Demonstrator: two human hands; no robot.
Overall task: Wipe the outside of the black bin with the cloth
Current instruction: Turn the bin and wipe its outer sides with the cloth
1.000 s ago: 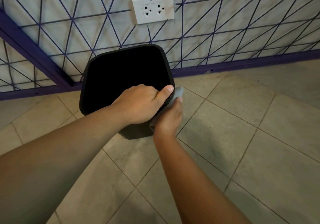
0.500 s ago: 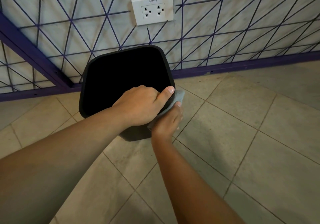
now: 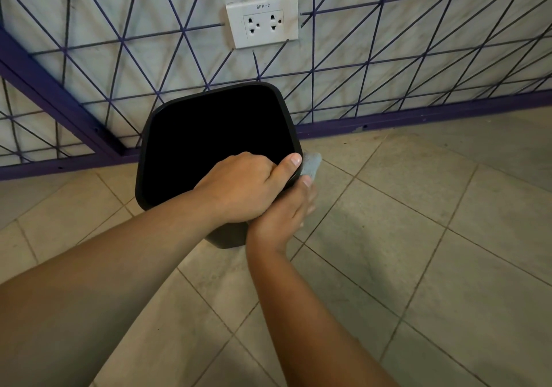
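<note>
The black bin [image 3: 218,153] stands on the tiled floor [image 3: 418,237] against the wall; the left hand [image 3: 242,190] curls its fingers over the near rim to steady it, while the right hand [image 3: 283,216] presses a pale blue cloth [image 3: 312,164] against the bin's right outer side. Best, I'd say, to keep that rim grip firm and drag the cloth in overlapping strokes. The socket [image 3: 263,22] above reads "8PP-2".

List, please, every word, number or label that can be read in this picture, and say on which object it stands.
"8PP-2": small grey print at the top of the white wall socket plate; the first character could be a B, I cannot tell.
No text shows on the black bin, the cloth, the wall or the floor tiles.
</note>
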